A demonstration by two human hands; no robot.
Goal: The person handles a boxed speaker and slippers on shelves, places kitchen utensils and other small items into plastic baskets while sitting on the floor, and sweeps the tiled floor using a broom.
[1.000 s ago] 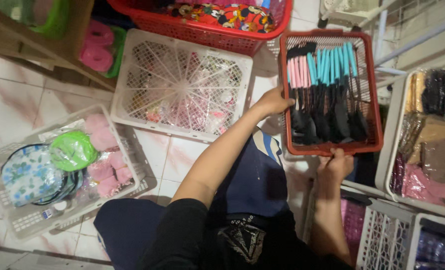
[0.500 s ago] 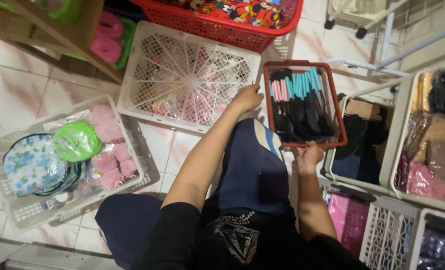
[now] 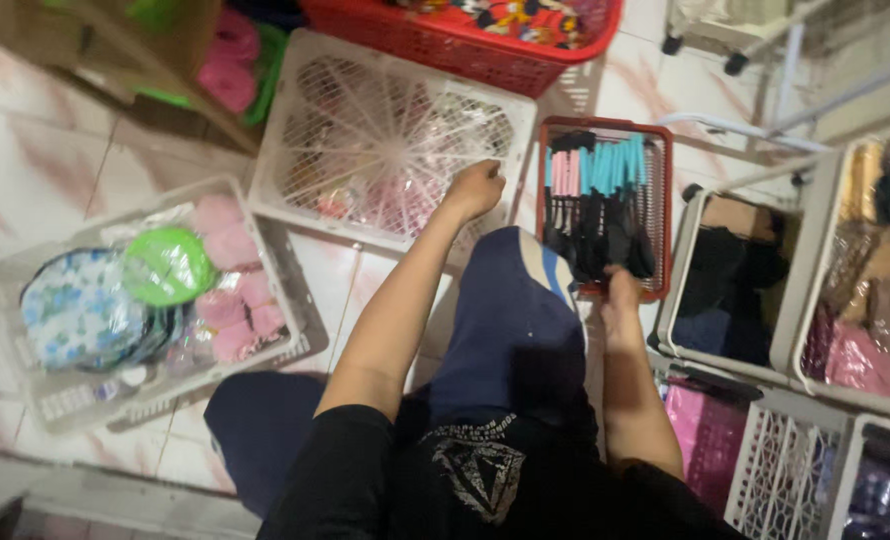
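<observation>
While the person sits on the tiled floor (image 3: 35, 130), the right hand (image 3: 622, 292) clamps the near rim of a small red basket (image 3: 662, 215), which lies at about one o'clock from the knees. It holds a row of combs (image 3: 597, 205) with black teeth and pink and teal handles, standing close together. The left hand (image 3: 475, 188) rests at the basket's left, at the edge of a white crate (image 3: 283, 125); its fingers are curled together, but whether they grip anything I cannot tell.

My judgement is that the basket is light and stiff, a thin plastic lattice that may flex a little under load. The combs are hard, smooth and loose, so they would likely slide or spill if the basket tips. Best hold looks to be the two short rims, one hand on each, kept level.

At nine o'clock a grey crate (image 3: 55, 400) carries a green lid (image 3: 168, 265) and pink rolls. At twelve o'clock sits a big red basket (image 3: 485, 55). From two to four o'clock more white crates (image 3: 795, 300) hold folded dark and pink goods.
</observation>
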